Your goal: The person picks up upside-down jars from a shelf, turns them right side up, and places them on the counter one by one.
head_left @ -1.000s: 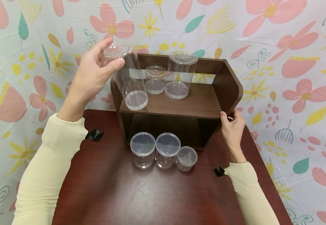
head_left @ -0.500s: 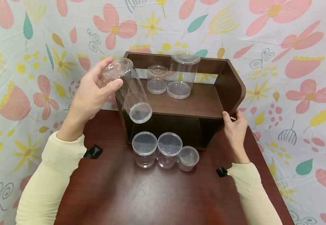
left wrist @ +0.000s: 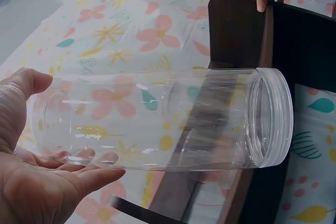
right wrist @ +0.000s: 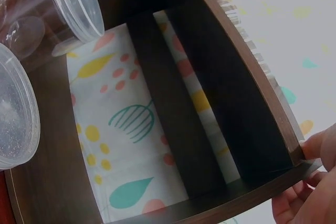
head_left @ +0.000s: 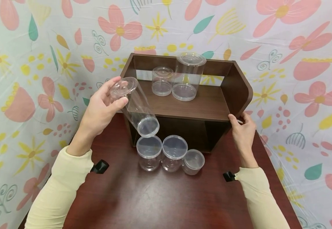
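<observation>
My left hand (head_left: pixel 97 111) grips a tall clear plastic jar (head_left: pixel 137 106) by its base end, thumb on one side and fingers on the other. The jar is tilted, its lidded end pointing down to the right, in front of the upper board and overlapping a short jar (head_left: pixel 148 149) in the head view. In the left wrist view this jar (left wrist: pixel 152 119) looks see-through with nothing inside. My right hand (head_left: pixel 243 133) pinches the right front edge of a dark brown two-tier shelf (head_left: pixel 189 109); in the right wrist view its fingers (right wrist: pixel 315 145) sit at the shelf's corner.
On the upper board stand a small clear jar (head_left: pixel 162 82) and a larger one (head_left: pixel 188 78), both lid-down. Before the lower compartment, another short jar (head_left: pixel 174 149) and a smaller tub (head_left: pixel 193 162) stand on the reddish-brown table (head_left: pixel 154 200). Flowered cloth (head_left: pixel 297 105) hangs behind.
My left hand has lowered the tall jar from over the upper board's left front, out and down toward the short jars. The right hand keeps its hold on the shelf.
</observation>
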`<action>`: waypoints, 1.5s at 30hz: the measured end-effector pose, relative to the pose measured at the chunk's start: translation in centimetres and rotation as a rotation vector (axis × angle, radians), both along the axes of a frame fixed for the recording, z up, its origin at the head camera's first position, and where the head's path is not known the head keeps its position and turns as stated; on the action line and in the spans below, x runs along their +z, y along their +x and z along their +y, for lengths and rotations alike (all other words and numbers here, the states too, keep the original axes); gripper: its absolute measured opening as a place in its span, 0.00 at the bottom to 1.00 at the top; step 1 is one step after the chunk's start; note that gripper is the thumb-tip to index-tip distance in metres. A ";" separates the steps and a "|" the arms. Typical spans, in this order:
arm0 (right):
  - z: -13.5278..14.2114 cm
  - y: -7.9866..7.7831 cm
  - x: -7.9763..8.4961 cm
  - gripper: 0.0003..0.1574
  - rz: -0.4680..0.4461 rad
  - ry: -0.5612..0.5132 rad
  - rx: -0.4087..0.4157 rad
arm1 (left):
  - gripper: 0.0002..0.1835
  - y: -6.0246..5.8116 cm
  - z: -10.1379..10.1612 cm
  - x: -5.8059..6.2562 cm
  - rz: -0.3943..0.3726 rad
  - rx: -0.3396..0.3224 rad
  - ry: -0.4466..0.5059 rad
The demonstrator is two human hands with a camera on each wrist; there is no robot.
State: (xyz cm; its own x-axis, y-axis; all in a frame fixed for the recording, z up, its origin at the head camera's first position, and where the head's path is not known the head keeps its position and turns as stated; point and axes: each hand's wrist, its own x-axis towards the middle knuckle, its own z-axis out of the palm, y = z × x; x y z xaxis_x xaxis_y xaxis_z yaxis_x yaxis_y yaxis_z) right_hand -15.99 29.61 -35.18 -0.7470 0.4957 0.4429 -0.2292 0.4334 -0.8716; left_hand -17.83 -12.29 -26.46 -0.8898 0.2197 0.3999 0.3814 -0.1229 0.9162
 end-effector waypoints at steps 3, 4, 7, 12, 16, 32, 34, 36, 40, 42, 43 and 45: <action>0.2 0.0 0.0 0.18 0.003 -0.006 0.008 | 0.37 0.1 0.1 -0.7 -0.012 -0.009 -0.006; 0.2 0.1 0.0 0.18 0.003 -0.004 0.008 | 0.37 0.1 0.1 -0.9 -0.017 -0.010 -0.009; 0.3 0.1 -0.1 0.18 0.011 -0.009 0.014 | 0.37 0.2 0.1 -1.6 -0.036 -0.018 -0.003; 0.4 0.1 -0.4 0.18 0.035 -0.023 0.029 | 0.37 0.5 0.4 -2.6 -0.047 -0.027 0.015; 0.5 0.3 -0.7 0.18 0.053 -0.032 0.033 | 0.37 0.7 0.6 -3.5 -0.039 -0.035 0.023; 1.9 0.8 -4.5 0.21 0.227 -0.253 -0.059 | 0.37 1.2 1.6 -6.2 -0.015 -0.050 0.008; 1.8 1.2 -4.9 0.19 0.227 -0.263 -0.053 | 0.37 1.3 1.9 -6.5 -0.015 -0.053 0.012; 1.6 1.7 -5.1 0.19 0.221 -0.264 -0.039 | 0.37 1.3 2.1 -6.7 -0.013 -0.058 0.020; 0.5 2.7 -5.4 0.20 0.207 -0.263 0.019 | 0.36 1.4 2.7 -7.3 -0.014 -0.071 0.055; -0.1 3.1 -5.5 0.20 0.189 -0.252 0.049 | 0.36 1.4 3.0 -7.5 -0.013 -0.068 0.072; -0.4 3.3 -5.7 0.20 0.177 -0.244 0.064 | 0.36 1.4 3.2 -7.6 -0.015 -0.070 0.086; -1.0 3.7 -5.9 0.19 0.149 -0.226 0.094 | 0.35 1.5 3.5 -7.9 -0.018 -0.069 0.111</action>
